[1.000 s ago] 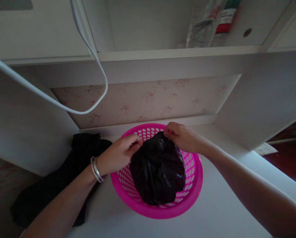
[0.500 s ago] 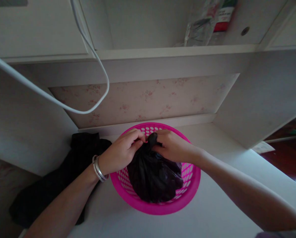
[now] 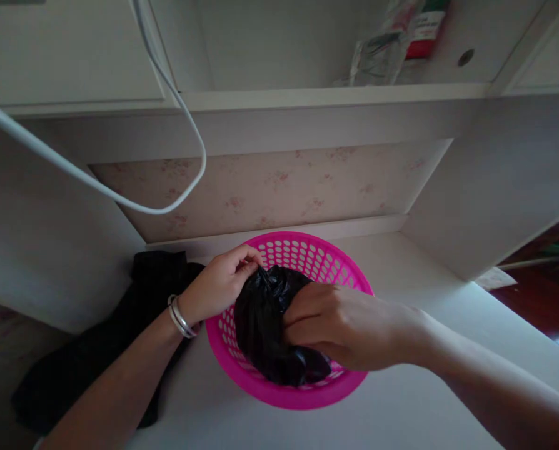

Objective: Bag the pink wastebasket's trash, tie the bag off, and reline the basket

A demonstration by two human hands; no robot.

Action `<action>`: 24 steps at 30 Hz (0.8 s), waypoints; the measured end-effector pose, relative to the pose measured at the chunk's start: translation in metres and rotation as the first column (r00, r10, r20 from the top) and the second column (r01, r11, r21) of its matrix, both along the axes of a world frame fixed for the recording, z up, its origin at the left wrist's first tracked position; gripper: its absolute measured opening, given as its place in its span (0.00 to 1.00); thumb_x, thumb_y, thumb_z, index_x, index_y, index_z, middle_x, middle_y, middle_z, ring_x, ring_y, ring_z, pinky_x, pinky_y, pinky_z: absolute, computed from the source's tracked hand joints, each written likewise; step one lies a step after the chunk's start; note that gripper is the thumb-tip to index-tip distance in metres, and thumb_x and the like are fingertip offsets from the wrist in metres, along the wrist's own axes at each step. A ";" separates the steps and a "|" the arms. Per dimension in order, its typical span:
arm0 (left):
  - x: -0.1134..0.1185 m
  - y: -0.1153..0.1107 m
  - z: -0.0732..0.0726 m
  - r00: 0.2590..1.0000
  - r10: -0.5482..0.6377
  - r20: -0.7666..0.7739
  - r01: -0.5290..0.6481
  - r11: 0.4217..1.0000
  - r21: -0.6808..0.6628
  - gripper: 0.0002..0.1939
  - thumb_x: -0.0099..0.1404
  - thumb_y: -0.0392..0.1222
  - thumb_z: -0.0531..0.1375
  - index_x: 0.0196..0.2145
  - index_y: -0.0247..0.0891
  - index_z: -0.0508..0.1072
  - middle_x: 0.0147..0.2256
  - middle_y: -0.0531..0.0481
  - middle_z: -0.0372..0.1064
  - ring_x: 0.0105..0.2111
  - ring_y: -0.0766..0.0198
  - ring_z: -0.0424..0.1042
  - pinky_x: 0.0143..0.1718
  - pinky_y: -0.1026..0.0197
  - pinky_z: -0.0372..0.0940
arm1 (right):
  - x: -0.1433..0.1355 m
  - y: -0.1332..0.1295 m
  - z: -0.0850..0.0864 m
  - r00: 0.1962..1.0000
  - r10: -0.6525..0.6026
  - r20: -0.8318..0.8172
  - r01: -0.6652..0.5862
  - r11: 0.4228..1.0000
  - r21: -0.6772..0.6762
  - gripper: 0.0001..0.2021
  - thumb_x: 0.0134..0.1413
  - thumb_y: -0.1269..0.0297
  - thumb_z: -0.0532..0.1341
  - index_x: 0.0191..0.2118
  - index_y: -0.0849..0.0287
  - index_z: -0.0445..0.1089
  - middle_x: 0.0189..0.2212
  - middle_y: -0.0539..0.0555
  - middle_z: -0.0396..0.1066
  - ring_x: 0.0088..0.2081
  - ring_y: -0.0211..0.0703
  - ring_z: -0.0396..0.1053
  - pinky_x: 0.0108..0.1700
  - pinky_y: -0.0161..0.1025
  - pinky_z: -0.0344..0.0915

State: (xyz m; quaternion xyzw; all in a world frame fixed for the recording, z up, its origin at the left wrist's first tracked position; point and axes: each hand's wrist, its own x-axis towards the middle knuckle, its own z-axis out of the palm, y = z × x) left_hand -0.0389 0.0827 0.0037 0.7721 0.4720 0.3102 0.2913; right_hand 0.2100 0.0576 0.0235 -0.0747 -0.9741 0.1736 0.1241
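Observation:
A black plastic bag (image 3: pixel 265 337) lies crumpled inside a pink plastic basket (image 3: pixel 289 400) with a perforated wall. My left hand (image 3: pixel 223 278), with silver bangles at the wrist, is closed, pinching the bag's gathered upper edge between thumb and fingers. My right hand (image 3: pixel 336 322) reaches over the basket's right side, its curled fingers dipping into the folds of the bag's mouth. Those fingers are drawn together, but the fingertips are hidden in the black plastic, so anything they hold cannot be seen.
Dark fabric (image 3: pixel 105 337) lies left of the basket on the white surface (image 3: pixel 401 400). A white cable (image 3: pixel 199 156) loops down in front at upper left. Above is a cabinet shelf (image 3: pixel 307 99) holding clear packaging (image 3: pixel 376 59) and a red-and-green container (image 3: pixel 427 31). White panels stand at both sides.
My right hand has left the bag's gathered top and moved down and nearer, into its folds. The bag's top has opened out. My left hand has shifted slightly left, still pinching the edge.

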 end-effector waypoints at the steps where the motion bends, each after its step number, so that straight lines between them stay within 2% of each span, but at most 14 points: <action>1: 0.000 -0.001 0.000 1.000 0.012 0.008 -0.012 1.000 0.002 0.07 0.71 0.40 0.54 0.38 0.40 0.71 0.36 0.53 0.73 0.38 0.62 0.71 0.42 0.60 0.62 | 0.004 0.003 0.001 1.000 0.003 -0.023 -0.005 0.997 -0.071 0.12 0.65 0.76 0.53 0.38 0.62 0.74 0.37 0.59 0.76 0.41 0.43 0.72 0.46 0.40 0.66; 3: -0.001 -0.003 0.002 1.000 0.012 0.027 -0.012 1.000 0.007 0.07 0.71 0.40 0.54 0.38 0.40 0.71 0.36 0.53 0.73 0.38 0.62 0.71 0.42 0.61 0.62 | 0.012 0.014 0.003 0.996 -0.031 -0.085 0.007 0.963 -0.269 0.13 0.66 0.75 0.53 0.47 0.62 0.73 0.44 0.60 0.76 0.46 0.42 0.73 0.48 0.38 0.67; 5: 0.000 -0.006 0.004 0.998 -0.024 0.056 0.024 1.000 -0.004 0.07 0.71 0.42 0.54 0.39 0.41 0.72 0.37 0.53 0.73 0.37 0.63 0.71 0.41 0.61 0.62 | 0.017 0.028 0.002 0.975 -0.178 -0.136 0.104 0.899 -0.426 0.15 0.67 0.74 0.52 0.54 0.60 0.69 0.47 0.59 0.76 0.47 0.40 0.74 0.48 0.36 0.69; 6: 0.001 -0.007 0.005 0.996 -0.046 0.070 0.047 0.999 -0.011 0.08 0.71 0.42 0.54 0.39 0.41 0.72 0.36 0.54 0.72 0.37 0.63 0.70 0.40 0.62 0.63 | 0.016 0.035 0.001 0.951 -0.269 -0.149 0.178 0.876 -0.447 0.15 0.67 0.73 0.52 0.55 0.59 0.68 0.46 0.58 0.76 0.46 0.39 0.74 0.48 0.37 0.69; 8: 0.005 -0.007 0.006 0.994 -0.068 0.083 0.069 0.998 0.003 0.08 0.71 0.42 0.54 0.38 0.41 0.72 0.35 0.54 0.72 0.37 0.64 0.70 0.40 0.62 0.62 | 0.007 0.047 -0.003 0.921 -0.364 -0.141 0.292 0.882 -0.371 0.13 0.65 0.71 0.55 0.53 0.59 0.69 0.45 0.56 0.76 0.45 0.41 0.74 0.47 0.38 0.68; 11: 0.010 -0.005 0.006 0.997 -0.047 0.059 0.043 0.997 0.060 0.07 0.71 0.40 0.55 0.38 0.40 0.72 0.35 0.54 0.72 0.37 0.64 0.71 0.40 0.62 0.63 | -0.012 0.058 -0.009 0.950 -0.303 -0.080 0.288 0.944 -0.160 0.09 0.63 0.67 0.60 0.48 0.59 0.71 0.42 0.55 0.75 0.42 0.42 0.71 0.44 0.37 0.64; 13: 0.013 -0.006 0.006 1.000 0.020 0.024 -0.023 0.992 0.125 0.06 0.71 0.40 0.55 0.39 0.40 0.72 0.36 0.52 0.73 0.37 0.62 0.71 0.42 0.60 0.63 | -0.021 0.063 -0.012 0.958 -0.284 -0.035 0.279 0.954 -0.106 0.06 0.65 0.65 0.59 0.41 0.59 0.73 0.34 0.52 0.74 0.35 0.39 0.69 0.37 0.35 0.60; 15: 0.016 -0.012 0.005 0.991 0.130 -0.008 -0.124 0.961 0.246 0.06 0.71 0.40 0.55 0.41 0.39 0.72 0.38 0.50 0.72 0.38 0.62 0.71 0.44 0.59 0.63 | -0.026 0.066 -0.015 0.950 -0.312 -0.008 0.310 0.947 -0.084 0.10 0.67 0.63 0.57 0.34 0.58 0.71 0.27 0.49 0.71 0.30 0.37 0.66 0.33 0.34 0.56; 18: 0.024 -0.026 0.007 0.971 0.235 -0.050 -0.203 0.915 0.348 0.07 0.72 0.44 0.55 0.42 0.39 0.69 0.36 0.50 0.71 0.35 0.62 0.70 0.40 0.59 0.63 | -0.026 0.067 -0.018 0.920 -0.392 -0.020 0.391 0.919 -0.050 0.10 0.67 0.65 0.54 0.34 0.59 0.69 0.30 0.51 0.71 0.31 0.38 0.66 0.34 0.35 0.55; 21: 0.035 -0.036 0.009 0.955 0.173 -0.240 -0.092 0.946 0.312 0.11 0.69 0.51 0.59 0.41 0.41 0.69 0.35 0.51 0.72 0.35 0.59 0.72 0.37 0.57 0.63 | -0.024 0.064 -0.017 0.881 -0.471 -0.046 0.469 0.882 -0.042 0.08 0.66 0.68 0.52 0.37 0.60 0.67 0.34 0.54 0.71 0.34 0.40 0.67 0.35 0.36 0.56; 24: 0.040 -0.032 0.010 0.896 0.133 -0.425 0.002 0.953 0.303 0.08 0.65 0.43 0.62 0.42 0.41 0.70 0.41 0.49 0.75 0.40 0.55 0.74 0.41 0.55 0.63 | -0.020 0.060 -0.014 0.825 -0.563 -0.034 0.563 0.826 -0.033 0.07 0.66 0.69 0.50 0.38 0.60 0.65 0.33 0.54 0.70 0.34 0.41 0.66 0.35 0.36 0.55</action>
